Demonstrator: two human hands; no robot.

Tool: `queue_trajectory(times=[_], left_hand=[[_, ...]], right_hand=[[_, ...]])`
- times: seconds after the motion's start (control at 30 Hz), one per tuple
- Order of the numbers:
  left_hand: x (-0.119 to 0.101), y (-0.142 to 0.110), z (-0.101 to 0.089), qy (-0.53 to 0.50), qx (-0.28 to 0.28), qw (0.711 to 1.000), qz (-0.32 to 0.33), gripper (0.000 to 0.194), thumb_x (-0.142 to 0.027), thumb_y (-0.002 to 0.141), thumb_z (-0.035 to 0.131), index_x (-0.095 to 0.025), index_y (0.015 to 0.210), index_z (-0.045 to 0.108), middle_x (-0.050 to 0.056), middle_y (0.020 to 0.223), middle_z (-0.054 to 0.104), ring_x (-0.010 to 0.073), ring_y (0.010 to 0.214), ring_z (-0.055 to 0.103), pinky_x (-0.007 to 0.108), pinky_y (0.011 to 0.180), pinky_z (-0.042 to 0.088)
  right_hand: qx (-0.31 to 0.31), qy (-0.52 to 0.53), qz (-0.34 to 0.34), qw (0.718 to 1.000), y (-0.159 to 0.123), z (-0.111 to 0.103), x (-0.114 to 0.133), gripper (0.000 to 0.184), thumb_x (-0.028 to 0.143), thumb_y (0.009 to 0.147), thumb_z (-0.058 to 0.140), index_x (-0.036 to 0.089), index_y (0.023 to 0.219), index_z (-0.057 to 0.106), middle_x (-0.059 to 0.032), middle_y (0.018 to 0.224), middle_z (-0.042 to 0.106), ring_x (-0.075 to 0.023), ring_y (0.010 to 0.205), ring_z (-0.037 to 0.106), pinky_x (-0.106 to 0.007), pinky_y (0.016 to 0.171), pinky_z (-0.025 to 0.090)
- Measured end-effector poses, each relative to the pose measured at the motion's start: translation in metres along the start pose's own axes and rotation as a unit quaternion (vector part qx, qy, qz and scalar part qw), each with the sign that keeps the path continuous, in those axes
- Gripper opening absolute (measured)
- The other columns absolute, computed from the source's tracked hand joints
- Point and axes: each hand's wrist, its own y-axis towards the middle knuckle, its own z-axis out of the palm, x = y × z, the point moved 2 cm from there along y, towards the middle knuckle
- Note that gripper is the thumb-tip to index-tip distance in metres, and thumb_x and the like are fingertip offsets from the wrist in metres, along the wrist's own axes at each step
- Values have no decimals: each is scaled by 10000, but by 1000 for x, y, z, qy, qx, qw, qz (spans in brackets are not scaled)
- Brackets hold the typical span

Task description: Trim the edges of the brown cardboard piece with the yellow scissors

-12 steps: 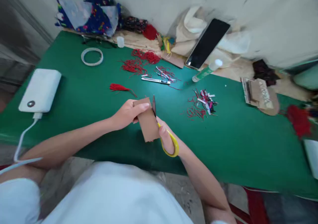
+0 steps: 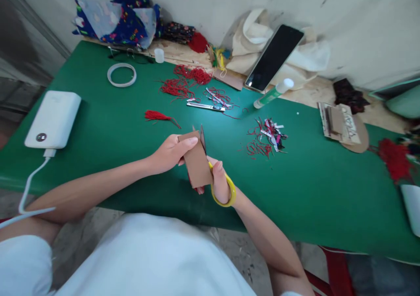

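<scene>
Two hands, one desk (image 2: 315,195). Left hand (image 2: 166,156) gripping one brown cardboard piece (image 2: 198,167), thumb on its face, other fingers mostly hidden behind. Right hand (image 2: 220,186) holding one pair of scissors (image 2: 232,195), yellow handle round the thumb, blades pointing away from the body along the card's upper right edge; can't tell how far apart the blades are. Card is held tilted over the near part of the desk, between both hands; a bit of red shows at its lower left edge.

Just beyond the left hand: one red tassel (image 2: 157,115). Past it, one cutter knife (image 2: 206,107), with red thread (image 2: 176,88) in about two loose clumps behind. Two scrap piles: one small pile (image 2: 217,98) right by the cutter, one bigger pile (image 2: 271,134) to the right, both red strands plus white strips.

Left side: one white power bank (image 2: 54,118), one cable (image 2: 29,186) plugged in, one white ring (image 2: 121,85). Back: one small white cup (image 2: 159,56), one phone (image 2: 274,57) leaning, one glue stick (image 2: 274,93) just beside it. Right: one stack of cardboard pieces (image 2: 336,121), exact count unclear; one red bundle (image 2: 394,158).
</scene>
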Motion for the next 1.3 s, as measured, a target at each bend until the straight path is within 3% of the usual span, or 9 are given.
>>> queue_trajectory(times=[0.1, 0.3, 0.7, 1.07, 1.3], left_hand=[[0, -1, 0, 4, 8, 1000, 3, 436, -528, 874, 545, -165, 632, 548, -72, 433, 454, 29, 356, 363, 159, 353, 265], [2, -2, 0, 7, 15, 1000, 8, 462, -561, 880, 549, -165, 641, 552, -69, 438, 460, 30, 360, 363, 161, 360, 271], [-5, -3, 2, 7, 14, 1000, 15, 511, -629, 850, 583, -176, 624, 516, -73, 455, 450, 27, 369, 371, 160, 355, 281], [-4, -2, 0, 1, 3, 1000, 8, 471, -588, 839, 604, -168, 635, 541, -63, 487, 473, 26, 379, 375, 156, 357, 303], [-7, 2, -7, -10, -49, 999, -7, 420, -552, 803, 585, -173, 627, 539, -50, 490, 466, 37, 385, 374, 162, 349, 282]], right_hand=[[4, -1, 1, 1000, 0, 3, 0, 1013, 939, 784, 154, 117, 1109, 649, -27, 612, 613, -97, 371, 490, -217, 349, 416], [-3, -8, 1, 1000, -3, 1, -7, 898, 891, 836, 193, 136, 1041, 633, -10, 594, 586, -95, 378, 510, -187, 336, 407], [-28, 1, -4, 1000, -5, 0, -12, 751, 843, 876, 253, 170, 809, 577, 58, 427, 418, -88, 315, 392, -194, 297, 341], [-39, 29, 9, 999, 2, 3, -10, 783, 858, 862, 248, 211, 444, 388, 53, 313, 303, -69, 235, 311, -198, 261, 241], [-36, 116, 17, 992, 10, -7, 0, 682, 881, 775, 439, 233, 566, 397, 100, 354, 306, -57, 250, 251, -202, 254, 268]])
